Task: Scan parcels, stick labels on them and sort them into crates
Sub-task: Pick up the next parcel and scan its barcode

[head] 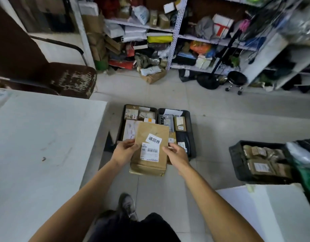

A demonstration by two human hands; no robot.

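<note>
I hold a brown paper parcel (155, 133) in front of me, above the floor crates. It carries a white barcode label (149, 152) and a small white sticker with black characters (153, 139). My left hand (124, 150) grips the parcel's left edge, thumb on the front. My right hand (176, 152) holds its right edge with curled fingers. Below and behind the parcel stand two black crates (191, 130) side by side on the floor, filled with several parcels.
A third black crate (235, 159) with brown parcels sits at the right. A white table (42, 145) lies to my left, another white surface (266, 212) at lower right. Cluttered shelves (175, 32), a worn chair (68, 79) and a small black stool (237, 79) stand beyond.
</note>
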